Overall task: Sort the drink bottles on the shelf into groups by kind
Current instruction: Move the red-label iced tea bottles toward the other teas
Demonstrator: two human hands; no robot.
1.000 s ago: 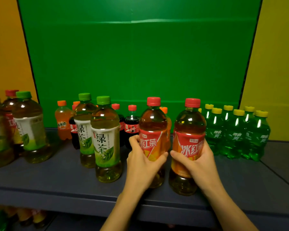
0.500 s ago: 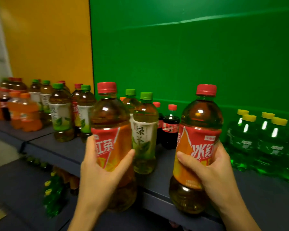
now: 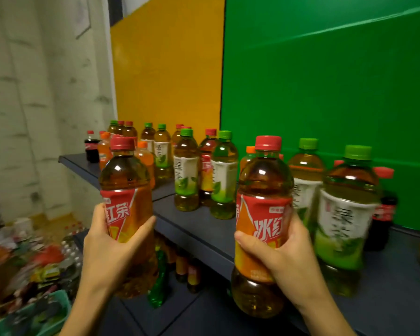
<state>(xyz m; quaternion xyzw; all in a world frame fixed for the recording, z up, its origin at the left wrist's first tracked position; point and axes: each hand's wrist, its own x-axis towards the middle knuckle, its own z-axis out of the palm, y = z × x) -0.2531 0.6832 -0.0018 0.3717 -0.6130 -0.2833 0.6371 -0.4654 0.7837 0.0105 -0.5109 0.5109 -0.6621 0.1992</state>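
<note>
**Head view**

1. The left hand (image 3: 107,248) is at 7 o'clock in the frame. Its fingers and thumb are curled round the label of the left iced tea bottle (image 3: 126,190), gripping it. The bottle is upright with its red cap on top. It is held in the air in front of the shelf (image 3: 194,226), off the board.

2. The right hand (image 3: 284,258) is at 5 o'clock. It grips the right iced tea bottle (image 3: 264,195) at the lower label, with the thumb across the front. The bottle is upright and red-capped, and its base shows below the line of the shelf's front edge.

3. The two held bottles are apart, with shelf stock visible between them.

4. The green tea bottles (image 3: 347,214) have green caps and white-and-green labels.
   - Two stand on the shelf at 3 o'clock from the right iced tea bottle. The nearer one is blurred.
   - More stand at 12 o'clock, between the held bottles, mixed with red-capped tea bottles.

5. One cola bottle (image 3: 91,149) stands at the far end of the shelf at 10 o'clock. The orange soda bottles (image 3: 144,156) are just beside it.

6. A second cola (image 3: 383,209) stands at 3 o'clock, behind the nearest green tea bottle.

7. The lower shelf holds more bottles at 6 o'clock, including a green soda bottle (image 3: 159,282).

8. A teal basket (image 3: 58,309) is at 8 o'clock. Its contents are too blurred to identify.
</note>
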